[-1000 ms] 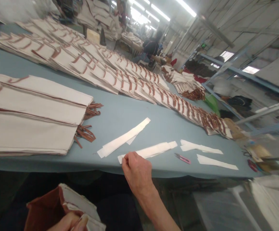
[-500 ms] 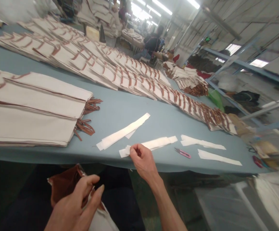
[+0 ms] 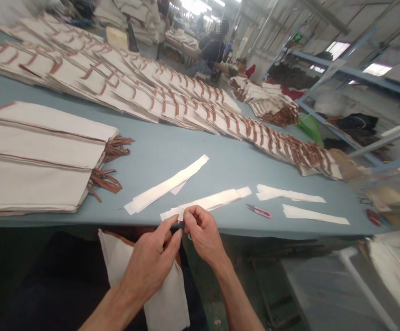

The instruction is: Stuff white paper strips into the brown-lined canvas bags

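My left hand (image 3: 151,255) is closed on a cream cloth piece with brown edging (image 3: 168,299), which hangs below the table's front edge and over my lap. My right hand (image 3: 205,232) is close beside it, thumb and finger pinched on a small white slip (image 3: 181,214). The fingertips of both hands nearly meet at that slip; whether the left ones touch it I cannot tell. Just behind the hands lies a bundle of white strips (image 3: 217,199) on the blue-covered table (image 3: 151,145).
More white strips (image 3: 168,184) lie behind and to the left, others (image 3: 315,214) to the right. Pink thread snips (image 3: 259,211) rest between. Stacked cream cloth pieces (image 3: 37,151) with brown ties are at left; a long overlapping row (image 3: 172,103) runs behind. A person (image 3: 212,48) is far back.
My left hand has risen to the right with the cloth piece, meeting my right hand at the table edge. The right hand has drawn slightly off the strips with a small white slip.
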`<action>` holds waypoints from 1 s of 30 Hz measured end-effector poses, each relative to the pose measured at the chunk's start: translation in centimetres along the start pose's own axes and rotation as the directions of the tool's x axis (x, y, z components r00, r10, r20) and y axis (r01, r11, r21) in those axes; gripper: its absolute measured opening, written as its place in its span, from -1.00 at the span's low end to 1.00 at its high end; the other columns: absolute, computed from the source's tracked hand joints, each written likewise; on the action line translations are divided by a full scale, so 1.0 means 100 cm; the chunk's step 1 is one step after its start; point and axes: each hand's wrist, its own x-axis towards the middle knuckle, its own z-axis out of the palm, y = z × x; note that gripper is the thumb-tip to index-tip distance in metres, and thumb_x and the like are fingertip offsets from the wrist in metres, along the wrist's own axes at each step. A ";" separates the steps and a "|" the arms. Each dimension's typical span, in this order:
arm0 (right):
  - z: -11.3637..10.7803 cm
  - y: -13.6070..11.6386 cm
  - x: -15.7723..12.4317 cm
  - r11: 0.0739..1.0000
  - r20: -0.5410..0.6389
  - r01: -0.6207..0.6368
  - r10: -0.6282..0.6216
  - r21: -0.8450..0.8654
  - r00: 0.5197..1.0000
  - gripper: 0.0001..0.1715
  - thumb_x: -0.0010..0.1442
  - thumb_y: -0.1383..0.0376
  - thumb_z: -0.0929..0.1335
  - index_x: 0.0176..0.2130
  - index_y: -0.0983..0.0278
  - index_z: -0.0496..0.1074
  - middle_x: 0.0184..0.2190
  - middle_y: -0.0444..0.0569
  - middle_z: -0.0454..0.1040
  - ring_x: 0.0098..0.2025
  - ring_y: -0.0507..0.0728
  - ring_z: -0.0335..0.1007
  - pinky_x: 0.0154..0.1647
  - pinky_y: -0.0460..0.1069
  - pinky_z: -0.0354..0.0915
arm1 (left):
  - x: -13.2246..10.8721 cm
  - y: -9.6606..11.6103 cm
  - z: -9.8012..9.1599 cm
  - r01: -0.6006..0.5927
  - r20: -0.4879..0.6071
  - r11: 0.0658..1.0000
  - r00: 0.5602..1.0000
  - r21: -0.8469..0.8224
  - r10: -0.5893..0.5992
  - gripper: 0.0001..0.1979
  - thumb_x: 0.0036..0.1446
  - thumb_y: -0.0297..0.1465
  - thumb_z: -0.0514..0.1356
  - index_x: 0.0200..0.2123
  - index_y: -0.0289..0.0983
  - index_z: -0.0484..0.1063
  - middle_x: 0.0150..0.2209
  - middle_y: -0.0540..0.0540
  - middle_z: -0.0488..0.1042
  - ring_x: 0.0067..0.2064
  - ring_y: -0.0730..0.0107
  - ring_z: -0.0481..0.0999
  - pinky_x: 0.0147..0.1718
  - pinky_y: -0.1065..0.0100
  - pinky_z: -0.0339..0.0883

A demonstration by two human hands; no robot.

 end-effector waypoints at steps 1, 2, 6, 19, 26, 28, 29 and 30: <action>0.000 0.001 -0.001 1.000 -0.006 -0.009 0.009 0.022 1.000 -0.61 0.38 -0.01 0.37 -0.32 0.22 0.49 -0.53 -0.21 0.41 -0.50 0.04 0.30 -0.39 -0.05 0.33 | 0.000 0.000 0.003 -0.014 0.006 1.000 1.000 0.020 0.014 -0.57 0.47 -0.25 0.04 0.19 -0.23 0.60 -0.60 0.09 0.56 -0.57 0.25 0.60 -0.53 0.37 0.27; -0.001 0.003 -0.002 0.999 -0.015 -0.017 0.017 0.042 1.000 -0.57 0.40 -0.03 0.36 -0.31 0.23 0.51 -0.53 -0.20 0.43 -0.51 0.04 0.30 -0.39 -0.05 0.35 | -0.001 0.000 0.005 -0.027 0.009 0.999 1.000 0.042 0.027 -0.57 0.47 -0.27 0.04 0.20 -0.22 0.59 -0.57 0.06 0.61 -0.56 0.24 0.63 -0.52 0.36 0.30; -0.001 0.006 -0.006 0.995 -0.054 -0.044 0.049 0.084 0.997 -0.45 0.43 -0.14 0.35 -0.32 0.24 0.52 -0.53 -0.16 0.48 -0.50 0.04 0.34 -0.37 -0.04 0.42 | 0.000 -0.002 0.013 -0.075 0.009 0.987 0.997 0.145 0.074 -0.54 0.47 -0.31 0.02 0.26 -0.26 0.56 -0.38 -0.11 0.78 -0.41 0.07 0.80 -0.45 0.30 0.42; 0.002 0.010 -0.007 0.986 -0.083 -0.131 0.140 0.106 0.987 -0.54 0.29 -0.09 0.42 -0.36 0.24 0.52 -0.50 -0.09 0.55 -0.47 0.09 0.50 -0.47 -0.07 0.40 | 0.001 -0.008 0.017 -0.082 0.039 0.940 0.997 0.332 0.073 -0.58 0.51 -0.36 0.11 0.32 -0.22 0.54 -0.21 -0.19 0.85 -0.26 -0.04 0.87 -0.40 0.28 0.49; -0.012 0.014 -0.006 0.988 -0.106 -0.147 0.152 0.054 0.983 -0.38 0.34 -0.18 0.41 -0.36 0.30 0.60 -0.58 -0.03 0.57 -0.53 0.07 0.45 -0.48 -0.09 0.37 | -0.006 -0.009 0.011 -0.024 -0.073 0.960 0.996 0.279 0.046 -0.67 0.51 -0.33 0.10 0.15 -0.27 0.57 -0.47 -0.03 0.74 -0.44 0.04 0.81 -0.51 0.30 0.38; -0.013 0.015 -0.005 0.988 -0.099 -0.146 0.150 0.046 0.984 -0.35 0.32 -0.21 0.42 -0.36 0.30 0.61 -0.58 -0.01 0.58 -0.54 0.07 0.45 -0.50 -0.09 0.35 | -0.011 -0.009 0.009 -0.010 -0.133 0.970 0.990 0.245 0.044 -0.69 0.52 -0.31 0.08 0.13 -0.28 0.54 -0.52 0.04 0.68 -0.50 0.13 0.77 -0.55 0.33 0.35; -0.012 0.016 -0.004 0.989 -0.097 -0.145 0.148 0.043 0.984 -0.36 0.31 -0.21 0.42 -0.36 0.30 0.61 -0.58 -0.02 0.58 -0.54 0.08 0.44 -0.51 -0.09 0.33 | -0.013 -0.009 0.008 -0.011 -0.158 0.973 0.986 0.230 0.049 -0.70 0.52 -0.30 0.07 0.11 -0.29 0.53 -0.54 0.06 0.66 -0.51 0.15 0.76 -0.57 0.34 0.34; -0.010 0.016 -0.004 0.989 -0.095 -0.144 0.147 0.039 0.985 -0.37 0.31 -0.21 0.43 -0.35 0.29 0.60 -0.59 -0.03 0.58 -0.55 0.07 0.43 -0.52 -0.09 0.32 | -0.016 -0.009 0.008 -0.021 -0.173 0.976 0.983 0.218 0.060 -0.71 0.53 -0.30 0.06 0.07 -0.28 0.53 -0.55 0.06 0.65 -0.51 0.17 0.77 -0.58 0.35 0.33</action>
